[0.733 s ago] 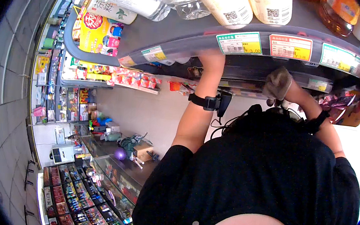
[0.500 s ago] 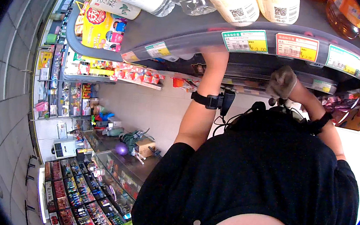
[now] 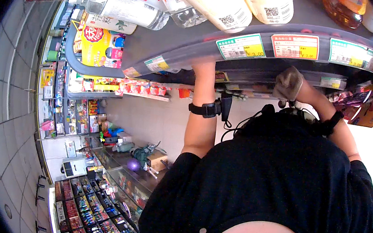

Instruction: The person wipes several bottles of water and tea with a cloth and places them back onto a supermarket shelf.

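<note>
My left hand [image 3: 204, 67] reaches in under the front lip of a grey shelf [image 3: 174, 57]. Its fingers are hidden behind that lip, so what they touch does not show. A crumpled grey-brown cloth [image 3: 288, 83] covers the fingers of my right hand [image 3: 305, 91], which is closed on it in front of the lower shelf. Above my hands, the upper shelf carries clear bottles [image 3: 132, 2], cream-coloured bottles [image 3: 209, 3] and an amber bottle [image 3: 343, 12]. Price labels [image 3: 240, 46] line its front edge.
A yellow packet [image 3: 97, 48] sits at the shelf's left end. Further left stand racks of small packaged goods [image 3: 71, 109]. Behind on the lower left is a glass counter [image 3: 129, 183] with a purple ball [image 3: 133, 164] and a cardboard box [image 3: 157, 161]. A cord hangs by my left wrist strap [image 3: 204, 109].
The view has shifted, so the shelf goods sit further left and the counter lower. My left hand has moved slightly left. My right hand still grips the cloth near the same place.
</note>
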Motion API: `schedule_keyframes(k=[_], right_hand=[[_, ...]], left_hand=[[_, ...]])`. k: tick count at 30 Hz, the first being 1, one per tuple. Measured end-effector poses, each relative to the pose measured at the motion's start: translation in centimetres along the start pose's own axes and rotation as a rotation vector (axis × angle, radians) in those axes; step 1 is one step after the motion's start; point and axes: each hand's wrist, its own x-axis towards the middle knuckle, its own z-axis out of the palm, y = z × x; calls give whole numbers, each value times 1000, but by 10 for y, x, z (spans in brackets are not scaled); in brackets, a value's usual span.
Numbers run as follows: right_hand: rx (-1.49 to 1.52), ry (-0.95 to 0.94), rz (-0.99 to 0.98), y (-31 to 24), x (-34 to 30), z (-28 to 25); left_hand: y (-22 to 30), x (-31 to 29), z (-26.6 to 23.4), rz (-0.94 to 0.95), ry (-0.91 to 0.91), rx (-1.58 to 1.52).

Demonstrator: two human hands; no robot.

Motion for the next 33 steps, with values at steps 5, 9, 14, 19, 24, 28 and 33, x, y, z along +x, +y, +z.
schedule_keyframes(k=[5, 9, 14, 19, 24, 28, 33], right_hand=[[117, -52, 67, 1, 2, -4], [47, -111, 201, 6, 6, -10], [71, 19, 170, 20, -7, -17], [-35, -115, 215, 40, -22, -15], [-201, -227, 249, -8, -4, -16], [-210, -61, 338, -1, -12, -15], [-439, -228, 166, -4, -7, -25]], left_hand=[[44, 0, -26, -41, -78, 87], [41, 4, -18, -30, 132, -63], [61, -1, -35, -17, 313, -34], [56, -16, -7, -89, 437, -38], [55, -55, -25, -153, 537, -12], [40, -73, -73, 317, 510, -40], [64, 45, -179, 506, 607, -188]])
